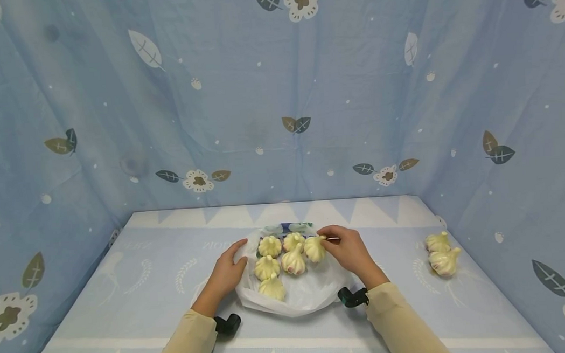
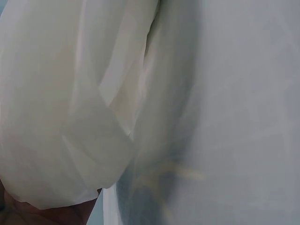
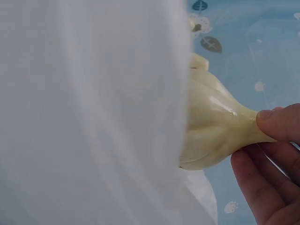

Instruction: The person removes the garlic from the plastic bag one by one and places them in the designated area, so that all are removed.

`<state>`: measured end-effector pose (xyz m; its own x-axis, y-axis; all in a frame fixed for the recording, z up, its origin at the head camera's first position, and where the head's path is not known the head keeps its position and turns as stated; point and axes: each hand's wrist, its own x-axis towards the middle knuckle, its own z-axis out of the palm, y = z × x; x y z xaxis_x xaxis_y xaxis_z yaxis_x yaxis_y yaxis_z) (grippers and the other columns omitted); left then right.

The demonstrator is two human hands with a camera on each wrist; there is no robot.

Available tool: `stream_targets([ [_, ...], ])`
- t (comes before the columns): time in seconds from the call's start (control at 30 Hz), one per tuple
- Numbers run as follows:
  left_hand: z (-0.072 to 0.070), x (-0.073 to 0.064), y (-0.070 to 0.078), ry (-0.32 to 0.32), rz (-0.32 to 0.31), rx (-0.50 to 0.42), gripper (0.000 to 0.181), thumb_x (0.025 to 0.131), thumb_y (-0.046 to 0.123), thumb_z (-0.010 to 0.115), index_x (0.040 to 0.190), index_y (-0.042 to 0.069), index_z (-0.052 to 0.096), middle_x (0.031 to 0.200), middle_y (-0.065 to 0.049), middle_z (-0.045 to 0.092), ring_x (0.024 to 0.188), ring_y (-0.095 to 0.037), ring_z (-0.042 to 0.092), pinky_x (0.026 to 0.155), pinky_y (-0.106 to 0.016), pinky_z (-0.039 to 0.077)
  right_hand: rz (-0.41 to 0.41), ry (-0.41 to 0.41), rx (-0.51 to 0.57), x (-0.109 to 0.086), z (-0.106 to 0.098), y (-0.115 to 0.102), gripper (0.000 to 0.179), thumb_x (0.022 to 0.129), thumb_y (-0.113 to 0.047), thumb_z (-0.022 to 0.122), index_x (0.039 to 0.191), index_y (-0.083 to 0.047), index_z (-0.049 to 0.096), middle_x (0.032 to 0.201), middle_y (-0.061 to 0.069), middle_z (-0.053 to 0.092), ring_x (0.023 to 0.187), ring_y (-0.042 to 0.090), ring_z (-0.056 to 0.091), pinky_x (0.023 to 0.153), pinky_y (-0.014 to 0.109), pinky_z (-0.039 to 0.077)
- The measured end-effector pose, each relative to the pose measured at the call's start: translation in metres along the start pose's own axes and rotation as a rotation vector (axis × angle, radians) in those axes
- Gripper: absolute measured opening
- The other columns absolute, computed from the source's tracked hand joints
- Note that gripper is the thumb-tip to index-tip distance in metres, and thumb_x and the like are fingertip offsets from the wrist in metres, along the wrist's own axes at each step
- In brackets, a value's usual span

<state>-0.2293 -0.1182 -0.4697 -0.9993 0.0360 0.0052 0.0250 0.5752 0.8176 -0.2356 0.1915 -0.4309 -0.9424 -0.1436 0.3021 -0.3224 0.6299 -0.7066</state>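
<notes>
The right hand pinches one garlic bulb by its neck, thumb against fingers, at the right side of the open plastic bag. The left hand is at the bag's left rim; loose film hides much of it in its wrist view, so I cannot tell whether it grips the plastic. The smooth, tapering neck could slip from so narrow a hold, I think, and the bulb could knock the cluster beside it. The thin rim might also sag or snag on the right hand's black wrist device, dragging the bag askew. Five more bulbs lie in the bag, crowding its left and middle, while two loose bulbs sit well apart on the right of the counter. The bag's right wall stands between them and the cluster, and a patterned curtain hangs behind.
</notes>
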Motion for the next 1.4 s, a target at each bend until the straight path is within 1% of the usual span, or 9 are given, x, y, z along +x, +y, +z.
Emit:
stream_targets([
  [0.2, 0.001, 0.0, -0.001, -0.001, -0.007, 0.005, 0.052, 0.098, 0.015, 0.049, 0.149, 0.019, 0.039, 0.155, -0.015, 0.035, 0.145, -0.038, 0.029, 0.115, -0.059, 0.027, -0.034, 0.011, -0.02, -0.002, -0.005, -0.006, 0.023, 0.088, -0.01, 0.07, 0.111, -0.014, 0.071, 0.113, 0.005, 0.071, 0.1, 0.022, 0.07, 0.083, 0.03, 0.059],
  [0.47, 0.001, 0.0, -0.001, -0.002, -0.004, 0.006, 0.052, 0.099, 0.015, 0.048, 0.149, 0.019, 0.038, 0.156, -0.014, 0.034, 0.145, -0.037, 0.028, 0.115, -0.058, 0.027, -0.137, 0.046, -0.026, -0.004, -0.016, -0.012, 0.023, 0.089, -0.008, 0.068, 0.112, -0.011, 0.07, 0.113, 0.007, 0.07, 0.1, 0.022, 0.07, 0.084, 0.027, 0.058],
  [0.7, 0.001, -0.002, -0.003, -0.006, -0.006, 0.005, 0.052, 0.099, 0.016, 0.048, 0.15, 0.017, 0.038, 0.156, -0.015, 0.034, 0.145, -0.038, 0.028, 0.115, -0.059, 0.027, -0.184, 0.073, -0.042, -0.005, -0.027, -0.012, 0.023, 0.09, -0.007, 0.066, 0.112, -0.011, 0.07, 0.114, 0.008, 0.07, 0.1, 0.023, 0.07, 0.085, 0.03, 0.058],
  [0.83, 0.0, -0.003, -0.002, -0.002, -0.001, 0.0, 0.052, 0.099, 0.014, 0.048, 0.149, 0.016, 0.038, 0.156, -0.016, 0.034, 0.144, -0.039, 0.028, 0.115, -0.059, 0.026, -0.19, 0.095, -0.048, -0.006, -0.034, -0.01, 0.024, 0.09, -0.006, 0.066, 0.113, -0.01, 0.07, 0.115, 0.009, 0.07, 0.102, 0.024, 0.07, 0.085, 0.031, 0.058],
  [1.1, -0.001, -0.003, -0.005, -0.014, -0.009, -0.01, 0.051, 0.1, 0.012, 0.046, 0.15, 0.018, 0.038, 0.156, -0.016, 0.033, 0.145, -0.038, 0.028, 0.115, -0.059, 0.026, -0.152, 0.114, -0.091, -0.008, -0.05, -0.004, 0.027, 0.092, -0.006, 0.064, 0.118, -0.011, 0.068, 0.119, 0.009, 0.068, 0.106, 0.026, 0.068, 0.087, 0.035, 0.058],
  [1.27, -0.003, -0.002, -0.005, -0.021, 0.011, -0.026, 0.05, 0.101, 0.01, 0.043, 0.15, 0.017, 0.037, 0.156, -0.016, 0.033, 0.145, -0.038, 0.028, 0.115, -0.059, 0.026, -0.132, 0.139, -0.092, -0.01, -0.061, 0.004, 0.027, 0.091, -0.005, 0.064, 0.117, -0.011, 0.069, 0.118, 0.01, 0.069, 0.106, 0.028, 0.068, 0.086, 0.038, 0.058],
  [1.4, -0.003, -0.001, -0.005, -0.017, 0.021, -0.027, 0.049, 0.101, 0.009, 0.041, 0.149, 0.017, 0.039, 0.156, -0.016, 0.034, 0.145, -0.038, 0.028, 0.115, -0.058, 0.026, -0.132, 0.172, -0.105, -0.012, -0.068, 0.012, 0.027, 0.09, -0.003, 0.064, 0.116, -0.011, 0.069, 0.117, 0.011, 0.07, 0.104, 0.03, 0.069, 0.085, 0.041, 0.058],
])
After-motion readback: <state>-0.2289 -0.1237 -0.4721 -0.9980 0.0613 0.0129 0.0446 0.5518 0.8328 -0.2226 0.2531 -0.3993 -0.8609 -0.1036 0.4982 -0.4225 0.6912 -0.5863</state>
